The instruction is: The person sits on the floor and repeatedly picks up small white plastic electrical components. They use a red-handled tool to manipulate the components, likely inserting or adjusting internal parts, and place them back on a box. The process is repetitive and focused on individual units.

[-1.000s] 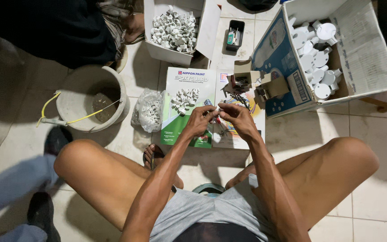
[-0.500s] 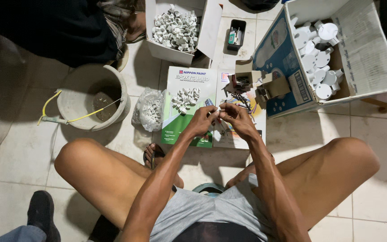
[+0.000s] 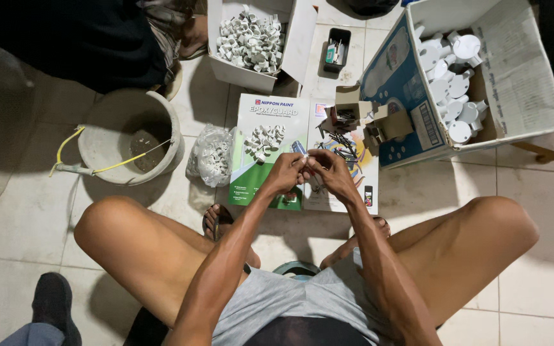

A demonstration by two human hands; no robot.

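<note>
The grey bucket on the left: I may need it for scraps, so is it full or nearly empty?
Nearly empty. The bucket stands upright, its inner wall bare, with only dark residue at the bottom.

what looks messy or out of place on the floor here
Small white plastic clips lie loose on a green and white leaflet instead of in their box. A small brown carton sits torn open, with dark screws spilled beside it. Both hands work just above.
</note>
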